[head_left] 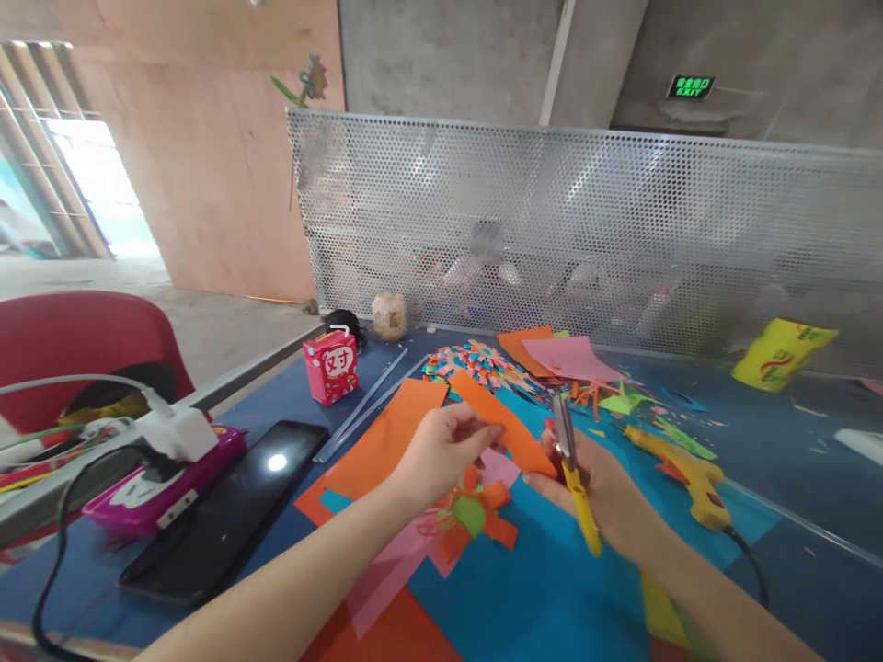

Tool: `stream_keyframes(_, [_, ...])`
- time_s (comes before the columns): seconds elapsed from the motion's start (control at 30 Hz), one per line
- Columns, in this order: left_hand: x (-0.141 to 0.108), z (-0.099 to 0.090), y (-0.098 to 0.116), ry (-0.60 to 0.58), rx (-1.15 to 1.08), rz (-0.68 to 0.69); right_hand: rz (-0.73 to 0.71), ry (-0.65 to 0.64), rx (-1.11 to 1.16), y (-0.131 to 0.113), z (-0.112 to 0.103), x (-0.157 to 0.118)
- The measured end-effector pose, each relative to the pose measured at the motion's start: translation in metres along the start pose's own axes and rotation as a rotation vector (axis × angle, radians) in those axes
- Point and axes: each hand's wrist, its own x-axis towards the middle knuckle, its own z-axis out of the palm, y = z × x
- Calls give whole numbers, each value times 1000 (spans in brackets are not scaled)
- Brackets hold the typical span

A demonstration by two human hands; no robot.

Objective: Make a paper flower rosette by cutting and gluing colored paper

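Between my hands is a strip of orange paper (514,432), raised above the table. My left hand (445,450) pinches its left part between thumb and fingers. My right hand (593,483) grips the strip's lower right end and also keeps hold of yellow-handled scissors (574,473), whose blades point up and away. Below lies a paper flower (473,517) with orange petals and a green middle. It rests on blue paper (538,575) and pink sheets. A larger orange sheet (390,432) lies left of my left hand.
At the left are a black phone (227,515), a purple power strip (166,492) and a red drink carton (331,368). A yellow glue gun (680,473) lies at the right. Paper flowers (483,365) and scraps sit toward the perforated metal screen (552,230); people show dimly behind it.
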Motion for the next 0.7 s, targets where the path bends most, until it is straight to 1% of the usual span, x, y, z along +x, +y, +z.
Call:
stream_keyframes(0.13, [5,-12,10,208,-100,90,4,31,-65,7,-4,2])
stream_keyframes(0.2, [7,-18,15,278,-161,120,16,27,-109,12,-6,4])
stream_keyframes(0.27, [8,-22,18,330,-221,141,44,-14,-120,16,-8,5])
stream_keyframes(0.43, [7,-21,22,384,-339,164,88,-123,-124,26,-12,8])
stream_keyframes(0.57, [7,-20,24,405,-428,157,102,-149,-141,30,-12,8])
stream_keyframes(0.7, [6,-20,23,400,-380,170,91,-172,-164,25,-9,4])
